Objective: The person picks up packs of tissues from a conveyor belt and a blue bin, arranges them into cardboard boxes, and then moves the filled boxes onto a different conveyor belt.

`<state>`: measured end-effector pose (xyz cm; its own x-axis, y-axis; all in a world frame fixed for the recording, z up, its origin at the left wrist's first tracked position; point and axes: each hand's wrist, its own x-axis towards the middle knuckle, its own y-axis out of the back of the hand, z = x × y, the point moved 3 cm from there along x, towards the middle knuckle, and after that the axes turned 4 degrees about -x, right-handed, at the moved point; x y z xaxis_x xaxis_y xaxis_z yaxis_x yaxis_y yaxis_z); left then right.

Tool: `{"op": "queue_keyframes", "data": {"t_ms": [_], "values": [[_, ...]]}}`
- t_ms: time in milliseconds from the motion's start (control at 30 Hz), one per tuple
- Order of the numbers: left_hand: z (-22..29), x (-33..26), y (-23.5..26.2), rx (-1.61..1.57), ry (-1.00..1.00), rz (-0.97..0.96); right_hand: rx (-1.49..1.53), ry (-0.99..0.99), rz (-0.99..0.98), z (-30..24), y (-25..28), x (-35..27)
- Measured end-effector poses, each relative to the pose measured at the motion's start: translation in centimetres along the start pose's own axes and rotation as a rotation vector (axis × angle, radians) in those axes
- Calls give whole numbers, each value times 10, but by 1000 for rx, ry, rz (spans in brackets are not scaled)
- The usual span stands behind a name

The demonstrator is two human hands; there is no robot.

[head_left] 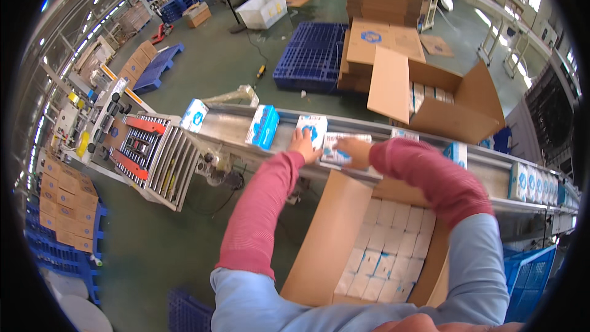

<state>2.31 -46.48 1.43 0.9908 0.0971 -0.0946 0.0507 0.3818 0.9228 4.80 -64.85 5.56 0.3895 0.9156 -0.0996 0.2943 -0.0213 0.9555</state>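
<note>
My left hand [303, 147] grips the near end of a small white-and-blue carton [312, 128] on the conveyor [227, 128]. Just to the right, my right hand [354, 151] bends its fingers over a second white carton [334, 155], which lies flat; the palm side is hidden. A carton with a blue side [263, 126] stands farther left, and another white one [194, 115] sits at the belt's left end. Below my arms is an open cardboard box [319, 243], holding rows of white cartons [384, 252].
Beyond the conveyor stands another open cardboard box [392, 86] with cartons inside. Flattened boxes [384, 40] are stacked beside a blue pallet [310, 55]. A roller table [172, 166] adjoins the conveyor's left end. More cartons [533, 183] line up at right, above a blue crate [528, 283].
</note>
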Motion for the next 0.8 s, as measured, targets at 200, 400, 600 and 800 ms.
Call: {"op": "queue_keyframes", "data": {"t_ms": [200,400,600,800], "values": [[-72,-1,30,-858,122,-197,-386,-43,-215,-6,-11,10],[-70,15,12,-858,170,-480,-335,-243,-164,4,-12,34],[-161,19,33,-1120,-86,110,476,-320,-100,23,3,82],[-216,9,131,144,354,628,1009,-532,-51,14,-37,84]]}}
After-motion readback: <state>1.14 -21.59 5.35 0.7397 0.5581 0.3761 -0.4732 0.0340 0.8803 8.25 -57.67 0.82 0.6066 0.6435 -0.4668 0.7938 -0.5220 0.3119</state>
